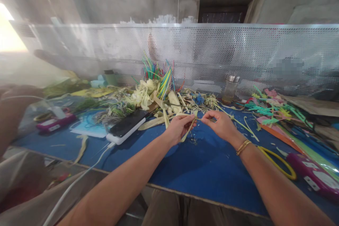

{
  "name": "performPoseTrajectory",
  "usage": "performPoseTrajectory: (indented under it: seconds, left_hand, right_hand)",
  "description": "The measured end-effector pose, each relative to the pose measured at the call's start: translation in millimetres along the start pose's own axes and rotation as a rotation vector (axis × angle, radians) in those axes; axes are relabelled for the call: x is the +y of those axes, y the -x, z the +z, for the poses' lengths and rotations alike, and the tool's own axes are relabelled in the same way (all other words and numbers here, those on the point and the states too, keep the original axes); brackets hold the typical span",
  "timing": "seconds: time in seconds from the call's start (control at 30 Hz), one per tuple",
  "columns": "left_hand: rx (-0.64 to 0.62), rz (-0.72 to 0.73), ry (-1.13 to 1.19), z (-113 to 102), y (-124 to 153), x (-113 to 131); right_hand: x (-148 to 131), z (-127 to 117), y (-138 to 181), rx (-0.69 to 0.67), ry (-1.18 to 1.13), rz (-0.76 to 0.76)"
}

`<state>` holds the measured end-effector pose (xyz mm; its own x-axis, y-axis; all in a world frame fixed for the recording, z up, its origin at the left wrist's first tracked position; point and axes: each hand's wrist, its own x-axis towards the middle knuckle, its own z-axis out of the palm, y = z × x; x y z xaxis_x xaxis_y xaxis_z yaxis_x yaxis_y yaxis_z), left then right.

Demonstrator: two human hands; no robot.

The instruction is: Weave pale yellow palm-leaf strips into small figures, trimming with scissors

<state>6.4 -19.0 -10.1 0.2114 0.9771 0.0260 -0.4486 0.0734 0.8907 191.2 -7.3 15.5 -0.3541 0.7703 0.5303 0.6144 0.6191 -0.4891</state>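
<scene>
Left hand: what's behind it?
Beyond the left hand, pale dry husks lie heaped on the blue table, with coloured strands sticking up. The tabletop directly under the hand, and the part of the pale strip inside its grip, are covered.

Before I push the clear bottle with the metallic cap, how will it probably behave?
The bottle may tip if pushed high, being tall and narrow. Its rounded side suggests it could roll once down. The amber liquid low inside would likely slosh.
</scene>
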Motion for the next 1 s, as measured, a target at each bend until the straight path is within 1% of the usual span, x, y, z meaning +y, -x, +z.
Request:
performPoseTrajectory:
  seconds: [0.07, 0.17, 0.33, 0.37, 0.47, 0.57, 0.83, 1.0]
  left_hand:
    - [-0.013, 0.0, 0.075, 0.9, 1.3, 2.2]
    - [-0.019, 0.023, 0.098, 1.2, 1.9, 2.6]
    - [-0.052, 0.03, 0.022, -1.5, -0.2, -3.2]
    - [-0.058, 0.021, -0.003, -1.8, -0.4, -4.3]
    - [-0.078, -0.018, -0.065, -1.3, 0.5, -5.9]
    - [-0.11, -0.043, -0.055, 0.3, 2.7, -5.2]
    - [-0.095, -0.01, -0.049, 1.8, 4.5, -2.0]
    - [-0.08, 0.017, -0.038, 2.0, 4.8, -1.2]
  right_hand:
    - [0.9, -0.2, 0.5, -0.009, -0.025, 0.021]
    - [0.7, -1.5, 0.4, -0.012, -0.03, 0.029]
    - [-0.4, -5.6, -0.7, 0.11, -0.048, 0.02]
    - [-0.5, -6.1, -0.7, 0.117, -0.05, 0.016]
    - [-0.8, -5.5, -0.4, 0.049, -0.068, -0.01]
    - [-0.9, -3.6, 0.4, -0.022, -0.09, -0.031]
    - [-2.8, -3.2, -0.4, -0.004, -0.095, -0.064]
    - [-8.8, -3.1, 0.3, -0.034, -0.148, -0.055]
